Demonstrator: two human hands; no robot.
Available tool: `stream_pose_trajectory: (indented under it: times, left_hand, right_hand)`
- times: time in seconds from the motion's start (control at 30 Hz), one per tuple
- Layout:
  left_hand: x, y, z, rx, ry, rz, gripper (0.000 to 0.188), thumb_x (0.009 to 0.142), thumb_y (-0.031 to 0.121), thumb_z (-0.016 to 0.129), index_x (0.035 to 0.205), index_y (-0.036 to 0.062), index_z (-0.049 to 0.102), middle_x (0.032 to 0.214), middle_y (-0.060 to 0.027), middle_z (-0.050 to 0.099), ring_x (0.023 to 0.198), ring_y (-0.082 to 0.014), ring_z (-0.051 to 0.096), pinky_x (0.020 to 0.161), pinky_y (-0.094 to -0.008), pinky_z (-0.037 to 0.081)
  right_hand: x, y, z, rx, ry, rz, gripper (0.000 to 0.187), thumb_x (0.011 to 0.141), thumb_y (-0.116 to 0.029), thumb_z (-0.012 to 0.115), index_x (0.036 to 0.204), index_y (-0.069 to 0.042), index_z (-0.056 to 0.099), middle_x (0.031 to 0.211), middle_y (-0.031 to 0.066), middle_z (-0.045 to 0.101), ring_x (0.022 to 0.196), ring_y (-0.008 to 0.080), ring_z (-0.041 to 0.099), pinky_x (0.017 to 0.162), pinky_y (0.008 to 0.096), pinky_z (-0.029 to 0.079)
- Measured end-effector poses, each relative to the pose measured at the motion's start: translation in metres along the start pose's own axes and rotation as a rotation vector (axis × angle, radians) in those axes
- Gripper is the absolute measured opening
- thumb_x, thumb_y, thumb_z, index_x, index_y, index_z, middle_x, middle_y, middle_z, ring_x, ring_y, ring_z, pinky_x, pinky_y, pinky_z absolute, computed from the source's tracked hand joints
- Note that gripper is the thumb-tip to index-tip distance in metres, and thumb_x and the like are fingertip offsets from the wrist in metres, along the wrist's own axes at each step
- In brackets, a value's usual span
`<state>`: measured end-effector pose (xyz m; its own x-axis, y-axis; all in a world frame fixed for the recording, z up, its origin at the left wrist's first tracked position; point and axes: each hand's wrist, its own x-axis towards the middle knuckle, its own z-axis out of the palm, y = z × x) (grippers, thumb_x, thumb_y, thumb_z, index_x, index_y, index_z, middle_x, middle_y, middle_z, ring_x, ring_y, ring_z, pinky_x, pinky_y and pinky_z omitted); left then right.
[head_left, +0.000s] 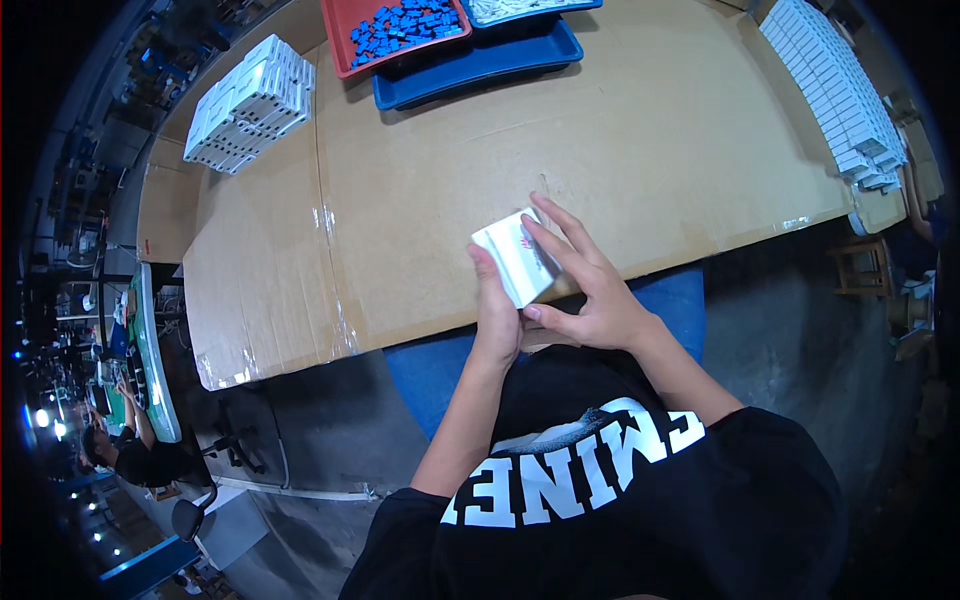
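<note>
Between my two hands is a small white box [513, 262] with a reddish mark on its face, tilted above the near edge of the table. My left hand [493, 308] grips its left side, the thumb lying along the edge. On the other side my right hand [592, 284] holds it too, with fingers laid over the right edge and upper corner and the thumb by the bottom corner. The underside of the box and some of my left fingers are hidden.
The cardboard-covered table [420, 220] carries a stack of white pieces [250, 105] at left. At the back are a red tray [345, 45] of blue parts, a blue tray [480, 75] and another holding white pieces. Rows of white boxes [830, 85] line the right edge. A person [150, 455] works far left.
</note>
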<state>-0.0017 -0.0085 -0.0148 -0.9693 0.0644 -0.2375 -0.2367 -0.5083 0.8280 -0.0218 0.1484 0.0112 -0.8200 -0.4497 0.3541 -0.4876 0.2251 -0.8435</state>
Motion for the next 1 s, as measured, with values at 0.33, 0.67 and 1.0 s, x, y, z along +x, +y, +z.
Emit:
stream_pose_trajectory:
  times: [0.33,0.67,1.0]
  left_hand:
    - [-0.017,0.015,0.036,-0.141,-0.015,-0.216,0.074,0.108,0.066,0.027,0.153,0.0089,0.037,0.142,-0.0141,0.054,0.13,-0.025,0.057,0.105,-0.0384,0.052]
    - [-0.016,0.009,0.033,-0.117,-0.039,-0.21,0.072,0.108,0.065,0.028,0.152,0.0102,0.04,0.14,-0.0119,0.056,0.127,-0.0236,0.059,0.101,-0.0373,0.054]
    - [-0.001,-0.021,0.023,0.695,-0.058,0.521,0.101,0.104,0.063,0.046,0.163,-0.0027,-0.003,0.16,-0.0228,0.028,0.152,-0.0359,0.027,0.123,-0.0441,0.027]
  right_hand:
    - [0.008,0.025,-0.011,-0.171,0.065,-0.338,0.084,0.08,-0.049,0.08,0.143,0.003,0.054,0.142,0.0223,0.059,0.133,0.0403,0.058,0.114,0.0592,0.041]
    - [0.007,0.033,-0.006,-0.25,0.165,-0.492,0.081,0.085,-0.055,0.075,0.13,0.011,0.062,0.132,0.0319,0.062,0.124,0.0479,0.063,0.105,0.0543,0.052]
    - [-0.001,0.026,0.014,0.407,0.276,0.066,0.081,0.106,-0.061,0.042,0.142,0.011,0.054,0.144,0.0257,0.057,0.133,0.0347,0.058,0.11,0.0387,0.046]
